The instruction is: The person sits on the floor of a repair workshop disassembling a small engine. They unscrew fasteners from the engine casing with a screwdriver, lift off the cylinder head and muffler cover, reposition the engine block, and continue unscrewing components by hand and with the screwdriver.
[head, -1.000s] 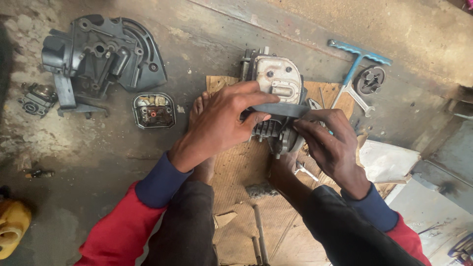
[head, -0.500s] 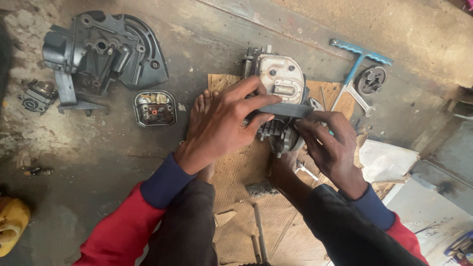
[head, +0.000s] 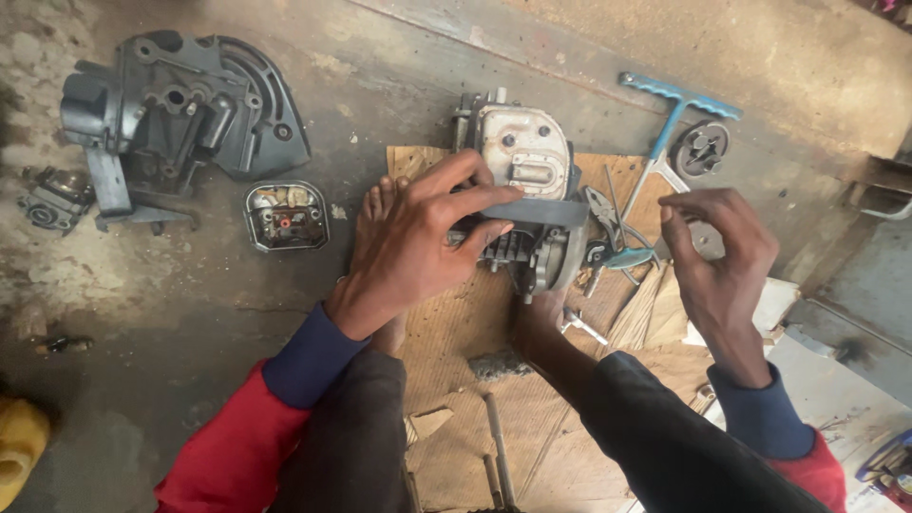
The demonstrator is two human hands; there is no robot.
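Observation:
A small grey engine block [head: 525, 161] with a silver muffler lies on a sheet of cardboard [head: 456, 323] on the concrete floor. My left hand [head: 418, 242] presses on its lower part, fingers gripping a dark strap-like piece [head: 551, 213] across it. My bare feet brace the engine from both sides. My right hand [head: 717, 252] hovers to the right of the engine, fingers loosely curled, holding nothing. Pliers with teal grips [head: 613, 249] lie between that hand and the engine.
A large dark engine housing [head: 180, 109] lies at top left, a small open cover [head: 285, 216] beside it, a carburettor part [head: 52, 201] at far left. A blue T-handle wrench [head: 674, 114] and a round clutch part [head: 701, 147] lie at top right. White paper [head: 774, 304] sits at right.
My right hand has let go of the engine and moved away to the right, uncovering the pliers. My left hand has stayed on the engine.

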